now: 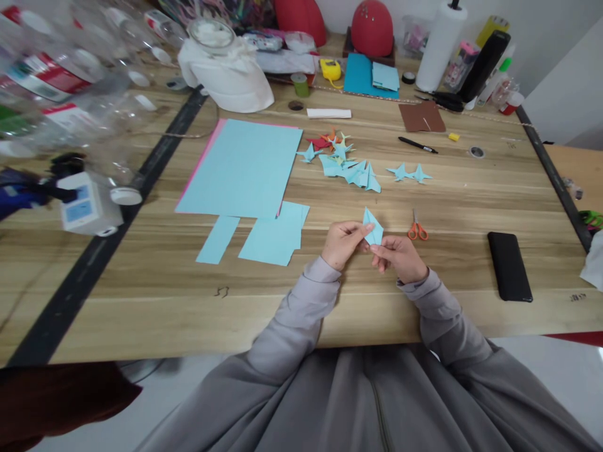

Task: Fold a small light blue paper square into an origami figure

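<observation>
I pinch a folded blue paper [377,231] with my left hand [346,243] at its left side and my right hand [399,256] at its near tip, orange-handled scissors [416,225] lying just beyond my right hand.

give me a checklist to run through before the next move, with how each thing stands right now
1. Left hand gripping the folded blue paper: ok, its thumb lies on the paper.
2. Right hand on the paper: ok, it pinches the lower end.
3. Scissors out of the way: ok, they lie on the table beyond the right hand, blades pointing away from the person.
4. Large blue sheet apart from the hands: ok, it lies off to the left.
5. Creases sharp and edges lined up: cannot tell, too small to judge.
</observation>
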A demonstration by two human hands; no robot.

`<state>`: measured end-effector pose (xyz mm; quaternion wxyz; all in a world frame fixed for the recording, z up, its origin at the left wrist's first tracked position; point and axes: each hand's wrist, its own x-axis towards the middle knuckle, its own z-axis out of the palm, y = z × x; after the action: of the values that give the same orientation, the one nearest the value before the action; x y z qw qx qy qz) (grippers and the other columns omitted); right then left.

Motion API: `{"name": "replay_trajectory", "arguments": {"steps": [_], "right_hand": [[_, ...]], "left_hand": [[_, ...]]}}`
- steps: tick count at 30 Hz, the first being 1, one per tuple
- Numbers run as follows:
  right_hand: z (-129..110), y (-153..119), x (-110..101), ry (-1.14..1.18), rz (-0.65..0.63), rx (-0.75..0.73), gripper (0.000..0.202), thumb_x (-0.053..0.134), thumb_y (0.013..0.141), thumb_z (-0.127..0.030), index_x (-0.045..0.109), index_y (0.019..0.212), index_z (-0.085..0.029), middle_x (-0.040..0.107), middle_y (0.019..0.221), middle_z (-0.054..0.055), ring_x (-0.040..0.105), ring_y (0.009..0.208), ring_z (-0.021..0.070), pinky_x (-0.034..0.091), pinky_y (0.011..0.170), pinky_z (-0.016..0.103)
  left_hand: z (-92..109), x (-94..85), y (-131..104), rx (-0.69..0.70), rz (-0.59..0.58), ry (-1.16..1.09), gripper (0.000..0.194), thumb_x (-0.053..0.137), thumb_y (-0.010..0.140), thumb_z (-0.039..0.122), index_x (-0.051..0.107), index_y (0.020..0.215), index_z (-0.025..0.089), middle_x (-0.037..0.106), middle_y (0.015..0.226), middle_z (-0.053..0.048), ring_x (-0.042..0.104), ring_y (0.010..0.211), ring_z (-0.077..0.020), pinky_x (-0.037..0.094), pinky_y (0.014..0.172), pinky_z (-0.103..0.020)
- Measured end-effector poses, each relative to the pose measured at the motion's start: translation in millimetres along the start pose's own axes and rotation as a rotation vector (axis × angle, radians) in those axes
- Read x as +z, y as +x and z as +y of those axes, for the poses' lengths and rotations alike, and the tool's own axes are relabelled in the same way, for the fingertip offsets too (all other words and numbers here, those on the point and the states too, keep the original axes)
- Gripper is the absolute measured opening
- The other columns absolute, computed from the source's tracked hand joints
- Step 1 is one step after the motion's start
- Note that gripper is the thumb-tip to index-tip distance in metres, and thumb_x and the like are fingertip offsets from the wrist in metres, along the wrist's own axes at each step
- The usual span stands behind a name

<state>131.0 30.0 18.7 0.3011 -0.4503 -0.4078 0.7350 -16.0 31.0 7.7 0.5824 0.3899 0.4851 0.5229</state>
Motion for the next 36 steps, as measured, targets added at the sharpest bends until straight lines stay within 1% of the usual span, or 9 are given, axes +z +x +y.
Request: {"name": "replay_trajectory", "arguments": {"steps": [3,6,12,19,21,23,25,31,36], "right_hand": [[0,1,0,0.034,0.035,-0.001,0.044,0.085,0.047,-0.051,0.063,0.061,-0.015,0.064,0.047,-0.002,0.05,0.032,0.0062,0.04,0.032,0.017],[2,2,-1,0.049,0.025,-0.005,0.044,0.085,0.047,-0.05,0.064,0.062,-0.014,0.064,0.047,-0.002,0.051,0.032,0.0062,0.04,0.032,0.016],[4,3,-2,0.059,0.015,-0.024,0.043,0.085,0.05,-0.049,0.06,0.057,-0.014,0.064,0.048,-0.002,0.051,0.032,0.0059,0.039,0.032,0.016],[4,4,-1,0.027,0.034,-0.026,0.043,0.084,0.052,-0.049,0.06,0.058,-0.014,0.064,0.048,-0.001,0.05,0.032,0.0059,0.04,0.032,0.017],[5,4,-1,0.014,0.03,-0.019,0.044,0.084,0.051,-0.05,0.06,0.059,-0.014,0.064,0.048,-0.002,0.051,0.032,0.0062,0.041,0.032,0.017],[6,4,0,-0.01,0.001,-0.008,0.045,0.084,0.049,-0.051,0.06,0.06,-0.015,0.064,0.048,-0.002,0.052,0.032,0.0068,0.042,0.033,0.018],[8,4,0,-0.04,-0.031,-0.008,0.046,0.083,0.049,-0.052,0.059,0.06,-0.015,0.065,0.048,-0.002,0.052,0.032,0.0071,0.043,0.034,0.018],[9,2,2,-0.115,-0.084,-0.024,0.042,0.081,0.056,-0.05,0.056,0.062,-0.016,0.066,0.05,-0.002,0.055,0.034,0.0076,0.044,0.035,0.018],[5,1,2,-0.144,-0.104,-0.004,0.042,0.082,0.055,-0.048,0.054,0.06,-0.016,0.066,0.05,-0.002,0.054,0.034,0.0075,0.044,0.035,0.018]], "left_hand": [[0,-0.2,0,0.026,-0.018,-0.029,0.035,0.088,0.047,0.037,0.071,0.066,0.013,0.067,0.058,-0.002,0.055,0.048,-0.0088,0.046,0.05,-0.023],[0,-0.3,0,0.02,0.012,-0.043,0.033,0.087,0.049,0.036,0.071,0.067,0.013,0.068,0.058,-0.003,0.056,0.049,-0.0096,0.047,0.051,-0.023],[1,0.0,0,0.014,0.056,-0.011,0.038,0.081,0.058,0.049,0.068,0.061,0.013,0.063,0.051,-0.002,0.054,0.043,-0.0103,0.046,0.047,-0.024],[-1,0.1,2,0.011,0.008,-0.145,0.059,0.058,0.071,0.07,0.064,0.058,0.013,0.06,0.05,-0.003,0.054,0.045,-0.0111,0.045,0.047,-0.024],[-2,0.9,2,0.021,-0.012,-0.115,0.05,0.071,0.064,0.063,0.066,0.063,0.013,0.063,0.055,-0.003,0.055,0.049,-0.0108,0.046,0.05,-0.024],[-2,1.7,0,0.043,-0.019,-0.021,0.04,0.085,0.051,0.046,0.068,0.065,0.012,0.064,0.059,-0.001,0.055,0.053,-0.0104,0.045,0.054,-0.024],[-1,2.2,-2,0.065,0.0,0.056,0.036,0.088,0.046,0.038,0.068,0.063,0.012,0.064,0.059,-0.001,0.054,0.054,-0.0104,0.045,0.054,-0.024],[0,2.8,-5,0.092,0.108,0.135,0.04,0.078,0.061,0.047,0.06,0.049,0.013,0.053,0.045,0.002,0.043,0.044,-0.0075,0.034,0.043,-0.022],[1,2.5,-4,0.137,0.166,0.175,0.042,0.071,0.07,0.049,0.062,0.048,0.014,0.054,0.045,0.001,0.044,0.044,-0.0077,0.033,0.045,-0.022]]}}
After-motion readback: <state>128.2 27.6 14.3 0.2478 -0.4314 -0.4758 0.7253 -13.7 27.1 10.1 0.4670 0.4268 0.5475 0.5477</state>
